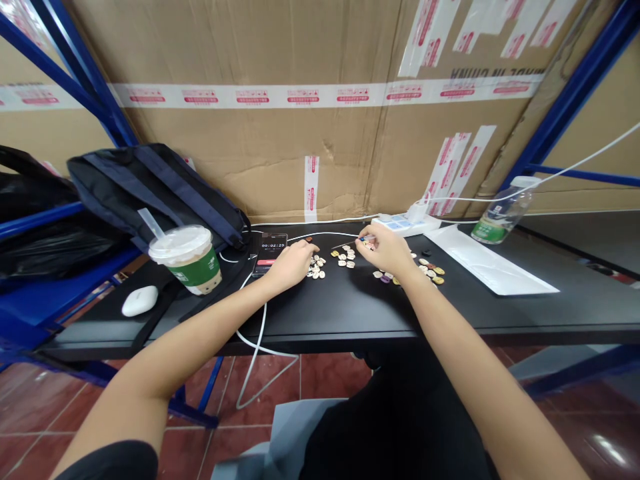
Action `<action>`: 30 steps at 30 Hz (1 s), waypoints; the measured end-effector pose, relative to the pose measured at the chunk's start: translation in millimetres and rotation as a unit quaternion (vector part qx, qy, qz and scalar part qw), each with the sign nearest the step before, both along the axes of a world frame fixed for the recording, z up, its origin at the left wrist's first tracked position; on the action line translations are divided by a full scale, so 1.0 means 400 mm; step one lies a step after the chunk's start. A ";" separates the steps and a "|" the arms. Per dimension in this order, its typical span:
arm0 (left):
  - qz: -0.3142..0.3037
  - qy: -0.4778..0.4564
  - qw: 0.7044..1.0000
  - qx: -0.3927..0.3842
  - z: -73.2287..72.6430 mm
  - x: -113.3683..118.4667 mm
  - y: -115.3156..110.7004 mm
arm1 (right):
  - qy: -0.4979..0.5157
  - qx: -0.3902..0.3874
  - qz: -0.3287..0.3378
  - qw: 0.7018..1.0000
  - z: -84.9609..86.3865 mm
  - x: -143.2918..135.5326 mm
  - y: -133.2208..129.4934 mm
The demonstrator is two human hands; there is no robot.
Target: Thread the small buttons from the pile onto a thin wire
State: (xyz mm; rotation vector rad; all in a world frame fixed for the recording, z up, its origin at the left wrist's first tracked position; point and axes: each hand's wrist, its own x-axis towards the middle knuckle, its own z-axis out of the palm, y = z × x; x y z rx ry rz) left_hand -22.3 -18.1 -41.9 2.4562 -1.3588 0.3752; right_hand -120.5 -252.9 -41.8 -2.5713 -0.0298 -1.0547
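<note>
My left hand [293, 264] rests on the black table with its fingers bent together, at the edge of a pile of small pale button-like pieces [317, 268]. What those fingertips hold, if anything, is hidden. A thin pointed tool [345, 245] with a bit of blue near its grip is pinched in my right hand [386, 249]; its tip points left. Below that tip lies a small group of pale pieces [347, 263]. More pieces, some yellow [439, 281] and some purple [385, 278], lie partly hidden under and beside my right wrist.
A phone [270, 253] showing a timer lies beside my left hand. Left of it stand a bubble-tea cup [193, 263], a white earbud case [140, 301] and a backpack [165, 190]. A power strip [410, 225], white tray [493, 260] and tilted bottle [503, 213] are right.
</note>
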 end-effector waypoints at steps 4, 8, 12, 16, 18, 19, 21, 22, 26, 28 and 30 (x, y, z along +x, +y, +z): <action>0.002 -0.003 1.000 0.002 0.003 -0.008 -0.001 | -0.002 -0.009 -0.033 0.999 0.003 -0.002 0.002; 0.003 -0.009 1.000 0.000 0.001 -0.010 0.001 | 0.004 -0.005 -0.037 0.999 0.003 -0.004 0.003; -0.014 -0.005 1.000 -0.005 0.001 -0.016 0.000 | 0.014 0.003 -0.031 0.999 0.004 -0.005 0.004; -0.038 -0.001 0.999 -0.015 0.005 -0.025 -0.002 | 0.018 0.005 -0.034 0.999 0.004 -0.005 0.004; -0.047 0.001 0.999 -0.015 0.006 -0.028 -0.002 | 0.014 0.003 -0.030 0.999 0.003 -0.004 0.004; -0.049 0.002 0.999 -0.016 0.006 -0.028 -0.002 | 0.012 0.003 -0.028 1.000 0.002 -0.003 0.004; -0.049 0.002 0.999 -0.019 0.005 -0.028 -0.002 | 0.011 0.004 -0.026 1.000 0.001 -0.003 0.004; -0.048 0.002 0.999 -0.021 0.005 -0.028 -0.002 | 0.010 0.006 -0.027 1.000 0.001 -0.003 0.005; -0.058 0.001 0.998 -0.013 0.005 -0.027 -0.001 | 0.014 0.007 -0.035 0.999 0.002 -0.004 0.006; -0.057 0.000 0.998 -0.005 0.006 -0.027 -0.001 | 0.015 0.005 -0.036 0.999 0.002 -0.004 0.006; -0.048 -0.003 0.999 0.000 0.006 -0.027 0.000 | 0.016 0.005 -0.036 0.999 0.002 -0.004 0.005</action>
